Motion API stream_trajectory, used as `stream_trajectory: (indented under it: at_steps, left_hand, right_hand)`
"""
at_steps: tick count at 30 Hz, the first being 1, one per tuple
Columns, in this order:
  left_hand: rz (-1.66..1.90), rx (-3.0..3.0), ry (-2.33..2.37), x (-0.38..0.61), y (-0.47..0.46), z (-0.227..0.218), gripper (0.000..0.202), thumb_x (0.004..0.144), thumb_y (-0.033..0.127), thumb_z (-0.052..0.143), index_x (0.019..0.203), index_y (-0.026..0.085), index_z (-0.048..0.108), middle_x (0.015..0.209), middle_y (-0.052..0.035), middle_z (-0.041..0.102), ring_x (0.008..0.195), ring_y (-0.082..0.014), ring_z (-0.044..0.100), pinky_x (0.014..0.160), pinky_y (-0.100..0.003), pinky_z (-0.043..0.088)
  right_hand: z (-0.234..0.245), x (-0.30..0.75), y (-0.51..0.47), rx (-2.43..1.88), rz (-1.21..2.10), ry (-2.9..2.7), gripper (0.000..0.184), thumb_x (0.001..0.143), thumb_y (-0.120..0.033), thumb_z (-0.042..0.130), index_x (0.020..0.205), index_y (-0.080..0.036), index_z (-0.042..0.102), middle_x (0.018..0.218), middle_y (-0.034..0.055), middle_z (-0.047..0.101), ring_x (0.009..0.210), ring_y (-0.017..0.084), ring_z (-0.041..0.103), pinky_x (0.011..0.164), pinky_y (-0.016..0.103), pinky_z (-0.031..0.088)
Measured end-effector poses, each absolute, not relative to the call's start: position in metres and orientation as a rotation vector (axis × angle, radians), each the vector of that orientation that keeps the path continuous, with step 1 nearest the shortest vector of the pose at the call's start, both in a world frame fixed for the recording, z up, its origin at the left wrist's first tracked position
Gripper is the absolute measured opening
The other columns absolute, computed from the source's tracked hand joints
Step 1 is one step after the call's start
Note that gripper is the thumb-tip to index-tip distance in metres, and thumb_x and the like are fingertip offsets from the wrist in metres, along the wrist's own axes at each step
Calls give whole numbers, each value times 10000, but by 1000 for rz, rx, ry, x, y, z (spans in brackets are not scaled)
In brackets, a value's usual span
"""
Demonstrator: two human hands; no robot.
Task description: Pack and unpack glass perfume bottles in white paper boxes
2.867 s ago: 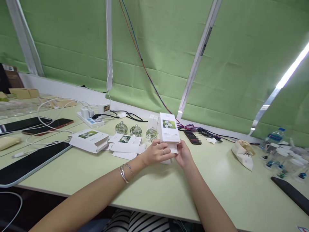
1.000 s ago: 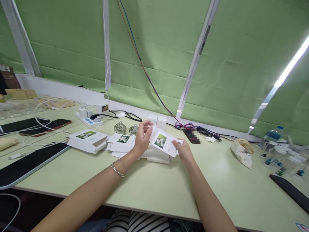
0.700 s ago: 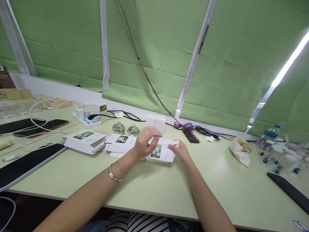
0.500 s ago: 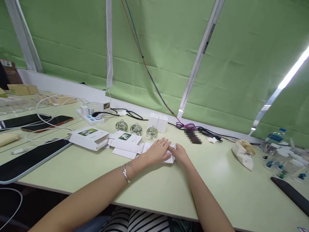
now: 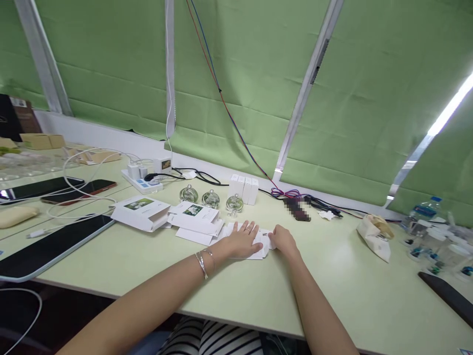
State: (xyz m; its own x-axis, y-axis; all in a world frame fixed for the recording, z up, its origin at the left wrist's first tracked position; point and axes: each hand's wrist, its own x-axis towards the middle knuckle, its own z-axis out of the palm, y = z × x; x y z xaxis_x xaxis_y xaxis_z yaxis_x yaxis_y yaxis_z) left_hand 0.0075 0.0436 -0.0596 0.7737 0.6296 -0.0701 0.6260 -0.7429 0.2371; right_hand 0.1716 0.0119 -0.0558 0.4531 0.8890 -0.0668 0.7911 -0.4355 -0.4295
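A white printed carton (image 5: 265,240) lies flattened on the table in front of me. My left hand (image 5: 242,241) rests flat across it, fingers spread. At the carton's right end, my right hand (image 5: 284,240) is closed, thumb and curled fingers pinching the edge. To the left are two more white boxes, each with a green photo panel: a nearer one (image 5: 195,219) beside my left hand and a farther one (image 5: 142,212). Behind them stand three round glass bottles (image 5: 188,194), (image 5: 210,198), (image 5: 234,203) with greenish tints.
Small white boxes (image 5: 244,189) stand behind the bottles. A power strip (image 5: 142,183), cables and phones (image 5: 79,191) lie left, with a large tablet (image 5: 59,246). A cloth pouch (image 5: 374,236), clear cups (image 5: 436,239) and a black slab (image 5: 447,298) are at right.
My left hand has flattened and spread its fingers on the carton. My right hand has drawn slightly right, its fingers curling more. The view has shifted a little.
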Motion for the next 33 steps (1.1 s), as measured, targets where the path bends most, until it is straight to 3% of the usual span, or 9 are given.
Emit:
stream_trajectory:
  at_steps: [7,14,21,25,28,30,33]
  left_hand:
    - [-27,2698,969,6,38,-57,773,852,612,176,1431,104,120,1505,-134,43,1376,-328,-15,1043,-625,4]
    - [-14,2719,982,6,37,-54,763,853,606,178,1432,110,124,1504,-138,61,1376,-330,6,1046,-621,11]
    - [40,2702,934,4,41,-63,765,859,598,205,1428,93,120,1495,-169,70,1379,-305,-4,1058,-601,39]
    - [366,2807,1108,9,52,-31,638,885,418,288,1372,7,259,1458,-203,236,1366,-278,165,1091,-434,201]
    - [638,2834,1274,15,79,22,513,908,298,233,1361,65,295,1438,-134,330,1326,-197,295,1090,-303,230]
    - [712,2826,1333,16,108,54,488,911,221,177,1374,88,260,1438,-115,334,1319,-174,306,1094,-292,213]
    - [656,2801,1439,10,156,72,524,834,105,286,1354,44,290,1406,-173,367,1309,-221,325,1067,-335,256]
  right_hand:
    - [-52,173,10,-2421,339,-1471,301,931,-383,407,952,-138,582,948,55,614,842,159,587,762,341,460]
    - [-49,174,9,-2243,152,-1544,279,918,-198,293,931,-151,568,923,132,633,811,215,586,628,290,385]
    - [-63,164,17,-1805,59,-1888,196,869,-155,433,799,-195,611,849,38,620,850,162,554,760,246,366]
    - [-63,164,18,-1683,-22,-1869,184,873,-198,449,783,-203,609,835,39,609,831,187,532,737,276,363]
    - [-55,169,17,-1617,-99,-1746,264,920,-239,343,839,-202,591,893,55,599,883,201,504,767,304,356]
    - [-49,172,15,-1578,-132,-1662,313,935,-251,279,848,-198,575,904,60,592,891,202,492,781,315,355]
    - [-45,173,12,-1525,-154,-1578,332,935,-265,256,821,-194,559,875,59,590,860,199,492,774,321,360]
